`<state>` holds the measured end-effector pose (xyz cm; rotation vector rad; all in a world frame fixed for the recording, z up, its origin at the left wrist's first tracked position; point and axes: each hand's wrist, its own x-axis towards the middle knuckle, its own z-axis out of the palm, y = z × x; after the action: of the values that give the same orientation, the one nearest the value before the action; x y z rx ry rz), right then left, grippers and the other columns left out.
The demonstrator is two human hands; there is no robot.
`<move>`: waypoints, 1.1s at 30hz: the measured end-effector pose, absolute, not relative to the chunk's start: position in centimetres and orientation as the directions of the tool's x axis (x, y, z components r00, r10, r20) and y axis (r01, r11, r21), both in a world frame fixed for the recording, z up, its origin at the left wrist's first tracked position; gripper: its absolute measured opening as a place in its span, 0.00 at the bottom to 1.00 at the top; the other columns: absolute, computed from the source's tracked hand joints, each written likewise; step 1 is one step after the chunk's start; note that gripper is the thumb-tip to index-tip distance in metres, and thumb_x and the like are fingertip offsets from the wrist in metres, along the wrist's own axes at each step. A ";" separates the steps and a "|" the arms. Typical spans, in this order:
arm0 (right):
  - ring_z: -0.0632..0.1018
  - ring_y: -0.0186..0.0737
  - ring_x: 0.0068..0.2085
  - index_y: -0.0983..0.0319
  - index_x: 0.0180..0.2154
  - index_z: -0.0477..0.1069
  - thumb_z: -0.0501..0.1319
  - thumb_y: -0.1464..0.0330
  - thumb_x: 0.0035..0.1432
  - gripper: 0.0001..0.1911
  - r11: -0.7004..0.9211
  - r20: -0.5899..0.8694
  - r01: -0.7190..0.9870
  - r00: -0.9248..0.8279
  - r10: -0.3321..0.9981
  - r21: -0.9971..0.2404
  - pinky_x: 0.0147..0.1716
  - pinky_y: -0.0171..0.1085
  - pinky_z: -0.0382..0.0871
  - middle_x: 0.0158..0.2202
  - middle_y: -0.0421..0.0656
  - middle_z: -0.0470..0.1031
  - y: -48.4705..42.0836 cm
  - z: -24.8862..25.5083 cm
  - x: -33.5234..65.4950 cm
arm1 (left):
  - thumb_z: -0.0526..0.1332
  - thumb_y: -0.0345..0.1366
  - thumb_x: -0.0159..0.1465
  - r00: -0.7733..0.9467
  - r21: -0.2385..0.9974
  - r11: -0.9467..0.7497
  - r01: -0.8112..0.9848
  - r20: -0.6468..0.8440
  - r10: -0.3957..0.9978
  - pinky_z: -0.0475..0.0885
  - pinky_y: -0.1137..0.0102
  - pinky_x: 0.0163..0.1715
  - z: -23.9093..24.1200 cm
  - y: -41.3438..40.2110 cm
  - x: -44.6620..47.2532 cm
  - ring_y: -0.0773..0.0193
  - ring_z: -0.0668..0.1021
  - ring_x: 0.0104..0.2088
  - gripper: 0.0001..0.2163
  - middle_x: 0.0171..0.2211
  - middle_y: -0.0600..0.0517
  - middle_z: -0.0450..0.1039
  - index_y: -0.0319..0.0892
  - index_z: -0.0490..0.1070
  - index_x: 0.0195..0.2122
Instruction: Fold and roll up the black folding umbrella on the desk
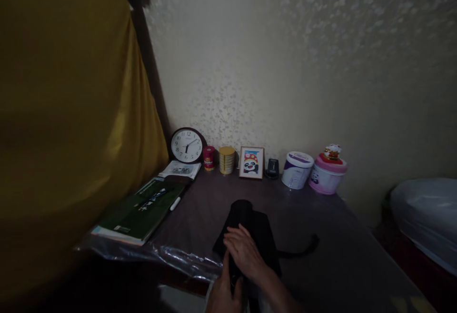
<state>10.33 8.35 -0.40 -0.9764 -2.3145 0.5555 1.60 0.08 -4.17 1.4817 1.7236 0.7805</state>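
Note:
A black cloth item with a strap, perhaps a bag [262, 229], lies near the front edge of the table. Its thin strap [300, 254] stretches out to the right. My right hand [244, 251] rests flat on top of the black cloth, fingers extended and close together. Just below it, at the table's front edge, my left hand [224, 291] touches the near side of the cloth. The left index finger points forward and the thumb stands apart from it; the other left fingers are hidden. Dark surroundings blur the details between the hands.
Along the wall stand a clock [187, 145], a red tin [209, 158], a yellow tin [226, 160], a framed panda picture [251, 163], a white-purple tub [297, 171] and a pink-lidded tub [326, 179] bearing a figurine. Green books [143, 208] and a white marker [175, 204] lie left, beside a yellow curtain [71, 113].

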 end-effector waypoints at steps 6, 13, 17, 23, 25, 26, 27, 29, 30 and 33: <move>0.73 0.39 0.46 0.59 0.42 0.71 0.48 0.60 0.59 0.17 0.435 0.347 0.422 -0.272 0.898 -0.796 0.48 0.39 0.65 0.44 0.44 0.74 8.3 -0.5 14.8 | 0.47 0.39 0.60 -0.081 0.838 0.154 0.523 -0.131 0.988 0.61 0.72 0.50 -3.8 -0.2 1.5 0.62 0.70 0.52 0.31 0.53 0.42 0.65 0.33 0.37 0.62; 0.76 0.49 0.38 0.63 0.31 0.73 0.51 0.55 0.47 0.21 0.104 0.209 0.543 0.135 0.969 -0.833 0.41 0.44 0.68 0.35 0.52 0.77 12.8 -4.8 21.9 | 0.49 0.40 0.60 -0.095 0.859 0.171 0.482 -0.142 0.985 0.59 0.73 0.51 -2.9 -0.3 1.5 0.62 0.70 0.51 0.32 0.52 0.43 0.66 0.36 0.37 0.62; 0.76 0.49 0.37 0.64 0.29 0.73 0.51 0.53 0.46 0.23 0.103 0.183 0.490 0.119 0.976 -0.866 0.40 0.44 0.68 0.33 0.51 0.77 12.9 -5.0 21.7 | 0.50 0.40 0.60 -0.100 0.868 0.192 0.459 -0.164 0.981 0.58 0.72 0.52 -3.2 -0.2 1.4 0.62 0.70 0.51 0.32 0.52 0.42 0.66 0.36 0.37 0.62; 0.76 0.47 0.34 0.64 0.27 0.71 0.53 0.52 0.46 0.22 0.116 0.171 0.418 0.097 0.981 -0.901 0.36 0.42 0.68 0.29 0.48 0.76 13.0 -4.2 19.9 | 0.50 0.39 0.60 -0.083 0.873 0.163 0.460 -0.141 0.987 0.59 0.72 0.52 -3.4 -0.1 1.3 0.62 0.70 0.51 0.33 0.53 0.42 0.66 0.35 0.36 0.62; 0.75 0.46 0.32 0.64 0.27 0.70 0.53 0.52 0.46 0.22 0.104 0.144 0.371 0.084 0.986 -0.923 0.33 0.40 0.68 0.27 0.47 0.75 13.0 -4.1 19.3 | 0.50 0.39 0.60 -0.085 0.865 0.171 0.472 -0.149 0.985 0.59 0.72 0.51 -3.3 -0.1 1.3 0.62 0.70 0.51 0.32 0.53 0.42 0.66 0.36 0.36 0.62; 0.75 0.45 0.32 0.64 0.28 0.70 0.54 0.52 0.45 0.21 0.095 0.129 0.346 0.077 0.989 -0.933 0.32 0.39 0.68 0.27 0.46 0.75 13.0 -4.0 19.0 | 0.50 0.39 0.60 -0.085 0.861 0.177 0.477 -0.155 0.984 0.59 0.72 0.51 -3.3 -0.1 1.4 0.62 0.70 0.51 0.32 0.53 0.42 0.66 0.36 0.36 0.62; 0.75 0.45 0.32 0.64 0.28 0.70 0.54 0.52 0.46 0.21 0.089 0.117 0.321 0.070 0.991 -0.943 0.31 0.39 0.68 0.27 0.46 0.75 13.0 -3.8 18.7 | 0.49 0.39 0.60 -0.084 0.858 0.180 0.481 -0.159 0.984 0.60 0.72 0.51 -3.2 -0.2 1.4 0.63 0.70 0.51 0.32 0.52 0.43 0.66 0.36 0.36 0.62; 0.75 0.44 0.32 0.64 0.30 0.70 0.56 0.54 0.46 0.20 0.095 0.114 0.288 0.050 0.992 -0.953 0.31 0.38 0.68 0.28 0.45 0.75 13.1 -3.3 18.1 | 0.49 0.39 0.60 -0.080 0.854 0.179 0.488 -0.160 0.984 0.60 0.73 0.50 -3.0 -0.2 1.5 0.63 0.71 0.51 0.32 0.51 0.43 0.67 0.35 0.36 0.62; 0.76 0.45 0.33 0.64 0.31 0.70 0.56 0.54 0.46 0.19 0.107 0.123 0.278 0.040 0.992 -0.954 0.31 0.38 0.68 0.29 0.45 0.76 13.1 -2.9 17.7 | 0.49 0.38 0.60 -0.084 0.852 0.179 0.492 -0.158 0.984 0.60 0.74 0.50 -2.9 -0.3 1.5 0.64 0.71 0.51 0.32 0.51 0.43 0.68 0.35 0.36 0.62; 0.76 0.46 0.35 0.65 0.34 0.71 0.57 0.56 0.46 0.20 0.152 0.165 0.259 0.031 0.986 -0.954 0.34 0.39 0.68 0.32 0.48 0.76 13.6 -1.8 16.1 | 0.49 0.38 0.60 -0.106 0.837 0.191 0.513 -0.159 0.982 0.60 0.74 0.50 -2.6 -0.3 1.7 0.64 0.70 0.51 0.31 0.50 0.43 0.68 0.35 0.37 0.62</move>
<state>16.12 13.59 -1.78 -1.2951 -1.4269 0.9175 1.66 -0.34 -2.64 1.4179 1.7271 0.8010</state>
